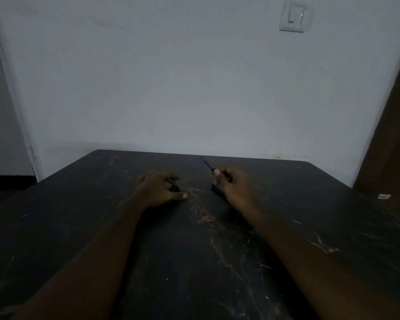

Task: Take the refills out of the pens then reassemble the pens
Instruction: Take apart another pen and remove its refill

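Note:
My right hand [231, 185] pinches a thin blue refill [206, 162] whose free end points up and away to the left, over the back of the table. A dark pen part [216, 189] shows just below that hand's fingers, partly hidden; whether the hand holds it is unclear. My left hand [162, 189] rests on the dark table [102, 227] with curled fingers over a small dark pen piece [175, 188], the thumb stretched out to the right. The dim light hides details of the pen parts.
The table's far edge [240, 157] meets a pale wall. A brown door or cabinet [388, 135] stands at the right. A small white object [383, 196] lies near the table's right edge.

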